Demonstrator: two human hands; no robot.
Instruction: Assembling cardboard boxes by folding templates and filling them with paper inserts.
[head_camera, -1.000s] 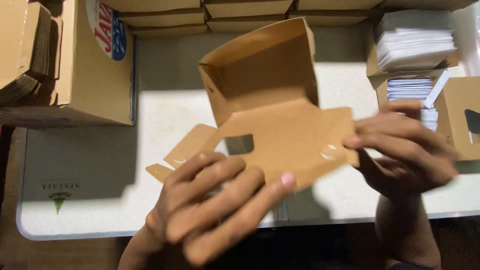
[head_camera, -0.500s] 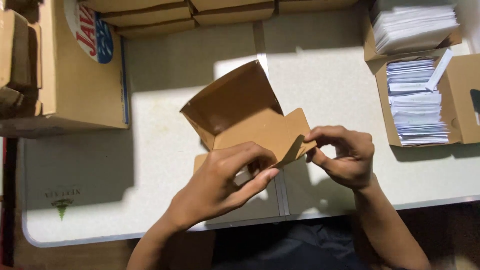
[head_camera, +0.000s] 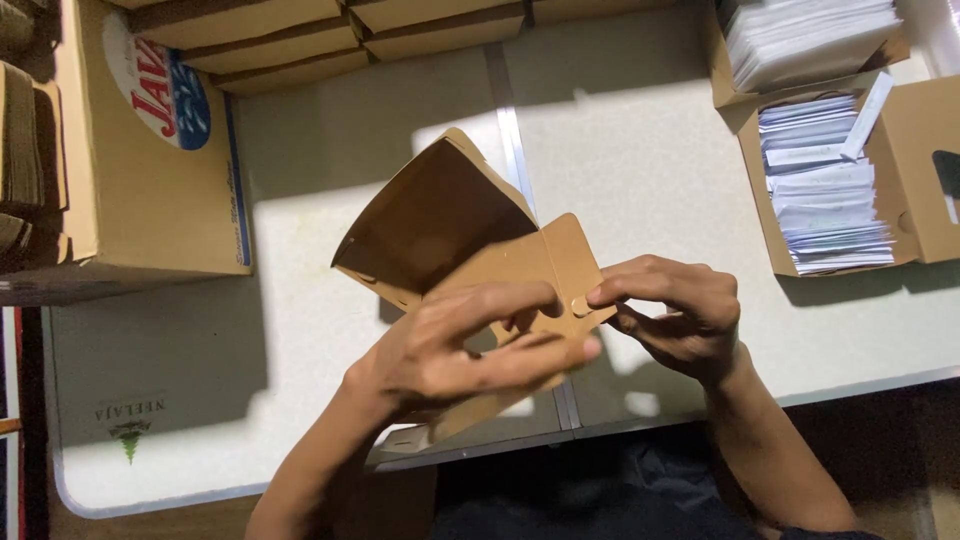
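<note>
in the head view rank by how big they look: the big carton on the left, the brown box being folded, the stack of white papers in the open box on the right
1. big carton
2. brown box being folded; held up nearer the camera, so it may look larger than it is
3. stack of white papers

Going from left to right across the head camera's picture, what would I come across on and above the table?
Large cardboard carton with a round label → left hand → brown fold-up cardboard box held in both hands → right hand → open box of stacked white paper packets.
</note>
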